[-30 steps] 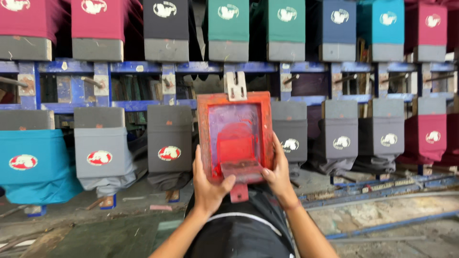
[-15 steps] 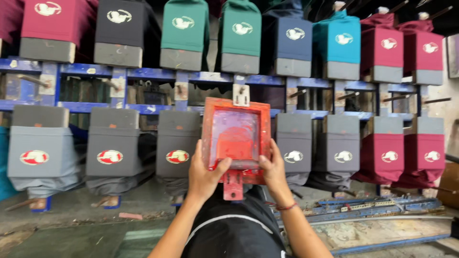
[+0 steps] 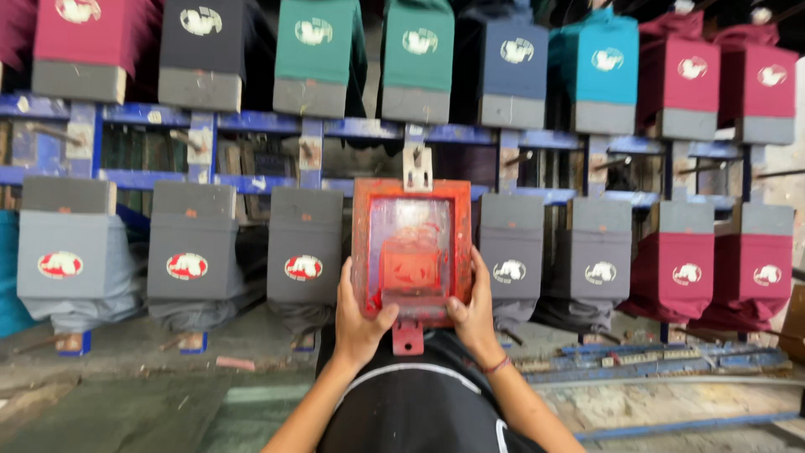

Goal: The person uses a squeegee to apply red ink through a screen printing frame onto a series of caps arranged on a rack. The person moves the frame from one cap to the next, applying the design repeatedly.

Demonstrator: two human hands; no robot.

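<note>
Head view: both hands' fingers (image 3: pixel 345 277) grip red screen frame (image 3: pixel 411 252).

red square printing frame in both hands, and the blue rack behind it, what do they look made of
The red square printing frame looks like wood or metal thickly coated in red ink; its centre is a translucent mesh, since a shape shows through. The left hand and right hand grip its lower corners. The blue rack looks like painted metal, chipped and worn.
</note>
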